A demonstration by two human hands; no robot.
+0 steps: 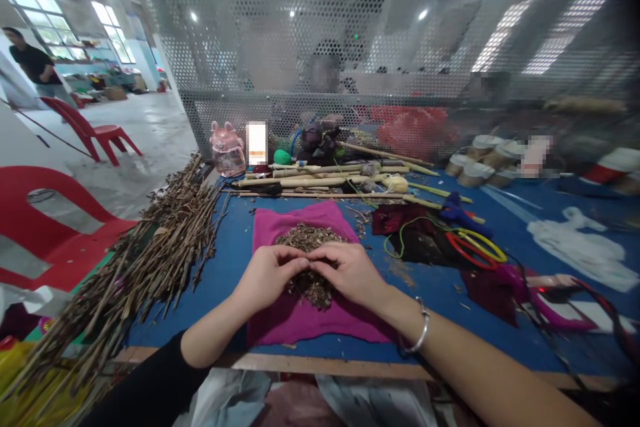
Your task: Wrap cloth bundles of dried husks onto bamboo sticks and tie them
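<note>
A heap of brown chopped twig bits lies on a magenta cloth spread over the blue tabletop. My left hand and my right hand meet just above the heap, fingertips and thumbs pinched together. Whatever sits between the fingers is hidden or too small to name. Part of the heap shows behind the fingers and part below them. A silver bracelet circles my right wrist.
Bundled dry twigs fill the table's left side. Bamboo sticks and a pink bottle stand along the back, before a perforated metal screen. Rightward are dark cloths, yellow and red rings, and a white plastic bag.
</note>
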